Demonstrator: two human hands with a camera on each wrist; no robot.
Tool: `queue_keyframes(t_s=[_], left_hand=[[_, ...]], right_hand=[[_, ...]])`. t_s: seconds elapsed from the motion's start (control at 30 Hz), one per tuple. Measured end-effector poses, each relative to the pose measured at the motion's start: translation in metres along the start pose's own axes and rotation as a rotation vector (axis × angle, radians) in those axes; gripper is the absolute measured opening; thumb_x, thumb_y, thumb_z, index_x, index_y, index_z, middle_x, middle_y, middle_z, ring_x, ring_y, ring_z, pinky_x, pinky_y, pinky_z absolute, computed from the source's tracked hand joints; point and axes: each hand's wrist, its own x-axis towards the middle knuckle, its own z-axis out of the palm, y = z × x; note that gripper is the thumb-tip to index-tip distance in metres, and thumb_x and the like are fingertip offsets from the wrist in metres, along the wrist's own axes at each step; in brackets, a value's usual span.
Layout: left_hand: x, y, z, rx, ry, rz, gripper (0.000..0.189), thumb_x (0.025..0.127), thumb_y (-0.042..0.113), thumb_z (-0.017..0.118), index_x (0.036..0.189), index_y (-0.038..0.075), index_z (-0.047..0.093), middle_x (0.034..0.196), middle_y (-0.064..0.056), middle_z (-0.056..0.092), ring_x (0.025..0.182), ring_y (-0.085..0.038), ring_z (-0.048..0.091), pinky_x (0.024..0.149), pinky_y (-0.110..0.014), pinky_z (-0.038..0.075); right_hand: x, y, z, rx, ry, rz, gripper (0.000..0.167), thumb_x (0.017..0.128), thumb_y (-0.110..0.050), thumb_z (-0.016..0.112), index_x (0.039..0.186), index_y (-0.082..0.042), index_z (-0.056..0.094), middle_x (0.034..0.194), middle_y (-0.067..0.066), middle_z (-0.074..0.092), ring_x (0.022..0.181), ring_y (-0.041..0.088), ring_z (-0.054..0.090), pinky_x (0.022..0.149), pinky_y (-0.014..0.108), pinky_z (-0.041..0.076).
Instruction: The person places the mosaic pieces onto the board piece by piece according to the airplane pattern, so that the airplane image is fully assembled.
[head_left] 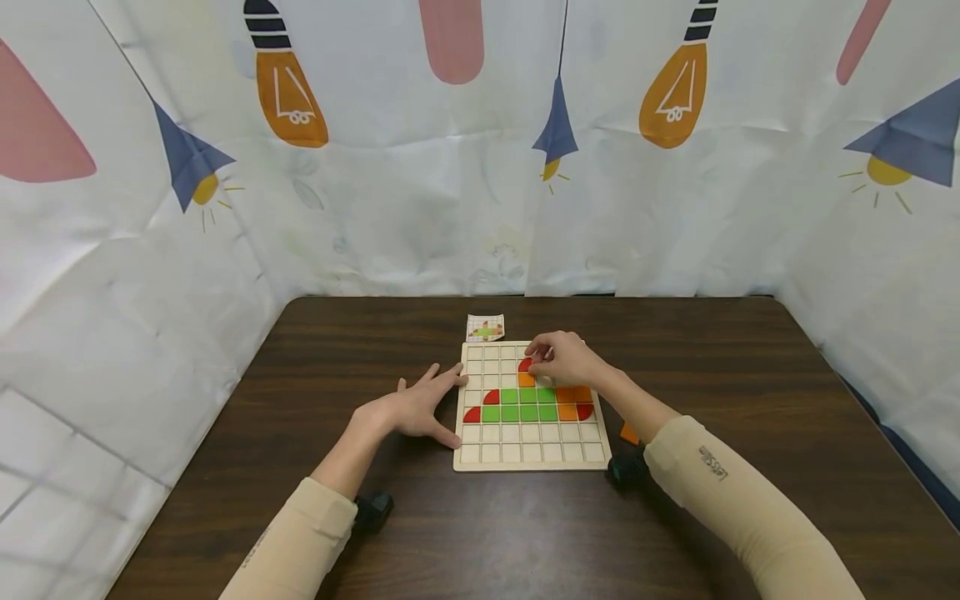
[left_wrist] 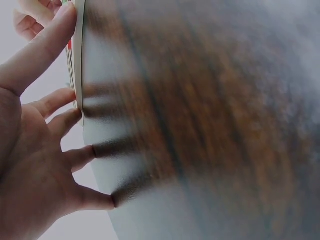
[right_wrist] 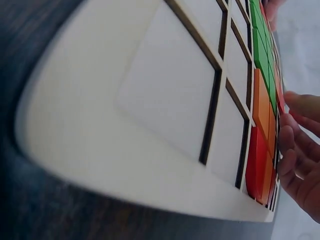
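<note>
A pale wooden grid board (head_left: 532, 467) lies on the table, its middle rows filled with green tiles (head_left: 519, 405), orange tiles (head_left: 573, 394) and rounded red tiles. My right hand (head_left: 567, 360) reaches over the upper part of the board. Its thumb and fingers pinch a red quarter-round tile (head_left: 524, 365) just above a single orange tile (head_left: 527, 380); the fingers partly hide the cells there. With fingers spread, my left hand (head_left: 420, 408) rests at the board's left edge, thumb and a fingertip touching it. In the left wrist view, other fingertips touch the table.
A small card (head_left: 485, 327) printed with a coloured grid pattern lies behind the board. An orange tile (head_left: 630, 434) lies on the dark wooden table (head_left: 510, 533), partly hidden by the right forearm. A printed white curtain (head_left: 450, 217) hangs behind and beside the table.
</note>
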Motion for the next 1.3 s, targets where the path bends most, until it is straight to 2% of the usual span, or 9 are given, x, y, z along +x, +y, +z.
queue_keyframes(t_s=[0.17,0.4,0.83,1.03,1.3], left_hand=[[0.0,0.0,-0.001,0.001,-0.001,-0.002,0.101,0.081,0.04,0.089,0.161,0.013,0.034,0.172,-0.009,0.007,0.156,-0.038,-0.003,0.109,-0.08,-0.003],[-0.001,-0.001,0.0,0.007,-0.004,0.007,0.1,0.081,0.04,0.089,0.16,0.013,0.035,0.172,-0.01,0.006,0.156,-0.039,-0.003,0.108,-0.081,-0.002],[-0.001,-0.002,0.001,0.009,0.001,-0.001,0.1,0.081,0.04,0.089,0.16,0.013,0.035,0.172,-0.009,0.006,0.156,-0.039,-0.002,0.108,-0.081,-0.002],[-0.001,-0.002,0.0,0.006,0.005,0.001,0.1,0.081,0.04,0.089,0.16,0.013,0.035,0.172,-0.008,0.007,0.156,-0.039,-0.003,0.108,-0.08,-0.003],[-0.002,-0.001,0.0,0.003,0.003,0.009,0.099,0.081,0.04,0.089,0.16,0.014,0.035,0.172,-0.008,0.007,0.156,-0.038,-0.003,0.109,-0.08,-0.003]], right_hand=[[-0.004,0.001,-0.003,0.003,-0.009,-0.024,0.02,0.096,-0.012,0.074,0.113,-0.002,0.072,0.09,0.001,0.065,0.079,0.016,0.06,0.073,0.032,0.052],[-0.006,0.002,-0.004,-0.027,-0.049,-0.023,0.026,0.097,-0.011,0.072,0.121,-0.002,0.072,0.09,-0.001,0.065,0.08,0.015,0.062,0.076,0.033,0.054],[-0.008,0.003,-0.007,-0.042,-0.054,-0.046,0.024,0.096,-0.009,0.072,0.118,-0.003,0.073,0.089,-0.002,0.066,0.082,0.016,0.063,0.078,0.034,0.055],[-0.018,0.002,-0.015,-0.004,-0.064,-0.063,0.022,0.097,-0.009,0.072,0.118,-0.002,0.072,0.091,0.0,0.066,0.081,0.017,0.064,0.071,0.031,0.055],[-0.039,0.005,-0.022,-0.037,-0.062,-0.057,0.02,0.098,-0.013,0.072,0.116,-0.007,0.073,0.092,-0.004,0.065,0.079,0.015,0.061,0.071,0.033,0.053]])
